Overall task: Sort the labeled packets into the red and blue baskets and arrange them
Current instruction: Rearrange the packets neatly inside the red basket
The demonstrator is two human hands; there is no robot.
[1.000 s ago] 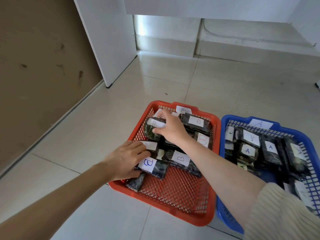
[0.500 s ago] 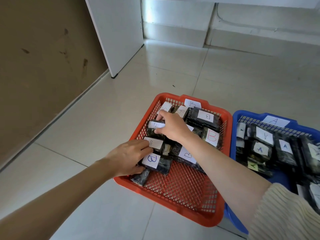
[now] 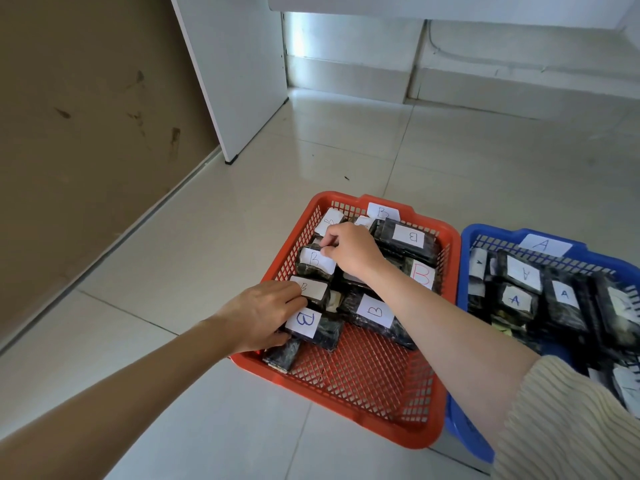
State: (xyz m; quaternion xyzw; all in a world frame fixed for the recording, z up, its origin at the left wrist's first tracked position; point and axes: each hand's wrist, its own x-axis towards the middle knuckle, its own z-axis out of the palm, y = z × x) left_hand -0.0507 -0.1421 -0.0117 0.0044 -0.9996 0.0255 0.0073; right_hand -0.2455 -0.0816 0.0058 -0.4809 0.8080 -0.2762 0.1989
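The red basket (image 3: 325, 197) on the floor holds B packets (image 3: 375, 311), crowded toward its far end. The blue basket (image 3: 485, 231), touching it, holds A packets (image 3: 523, 271). Each is dark, shiny wrap with a white paper label, the letter handwritten. The left hand (image 3: 258, 315) curls its fingers and thumb round the blue-B packet (image 3: 311, 323); the right hand (image 3: 349, 252) pinches the upper packet (image 3: 313, 261) with bent fingers.
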